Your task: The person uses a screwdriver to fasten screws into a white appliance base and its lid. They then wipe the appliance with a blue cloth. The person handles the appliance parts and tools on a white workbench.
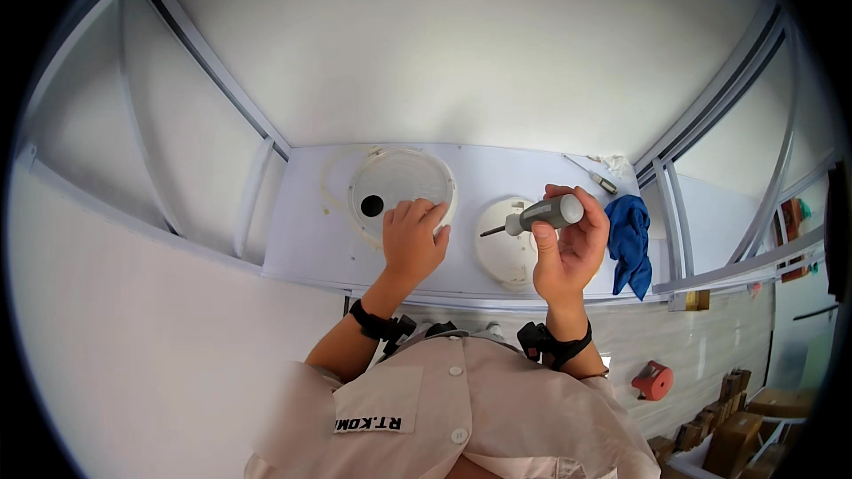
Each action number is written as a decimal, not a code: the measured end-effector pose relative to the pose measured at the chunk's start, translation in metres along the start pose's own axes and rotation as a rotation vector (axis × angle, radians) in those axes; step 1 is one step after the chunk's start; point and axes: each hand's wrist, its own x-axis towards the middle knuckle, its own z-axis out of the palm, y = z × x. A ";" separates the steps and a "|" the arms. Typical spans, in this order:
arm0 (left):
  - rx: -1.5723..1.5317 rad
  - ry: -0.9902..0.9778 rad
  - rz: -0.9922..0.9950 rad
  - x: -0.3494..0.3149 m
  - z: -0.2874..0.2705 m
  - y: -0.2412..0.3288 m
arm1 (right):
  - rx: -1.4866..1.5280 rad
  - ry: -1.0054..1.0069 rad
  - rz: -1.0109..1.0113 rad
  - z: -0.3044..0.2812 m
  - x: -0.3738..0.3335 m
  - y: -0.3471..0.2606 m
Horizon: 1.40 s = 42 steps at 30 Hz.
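Observation:
My right hand (572, 257) is closed around the grey handle of a screwdriver (552, 211), raised over the table with its dark shaft pointing left. Beneath it is a white round plate-like part (501, 257), partly covered by the hand and tool. To the left lies a larger round, translucent dish-like part (413, 176) with a pale rim and a black disc (372, 206) on it. On its near right portion rests my left hand (411, 238), fingers loosely bent and thumb apart; no held thing shows, though the fingertips are partly hidden.
A second screwdriver (603, 183) lies at the table's back right, beside crumpled white material (616, 164). A blue cloth (630, 244) drapes over the right edge. Metal frame posts and pale panels enclose the white table (302, 213). On the floor are a red stool (653, 380) and cardboard boxes (732, 443).

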 end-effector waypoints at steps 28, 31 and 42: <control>-0.198 -0.012 0.109 -0.031 -0.065 -0.037 | 0.036 0.003 -0.065 0.086 -0.026 -0.015; -0.199 0.006 0.093 -0.027 -0.055 -0.030 | 0.062 -0.009 -0.005 0.082 -0.032 -0.015; -0.189 0.086 0.070 -0.026 -0.037 -0.027 | 0.099 -0.031 0.035 0.073 -0.041 -0.007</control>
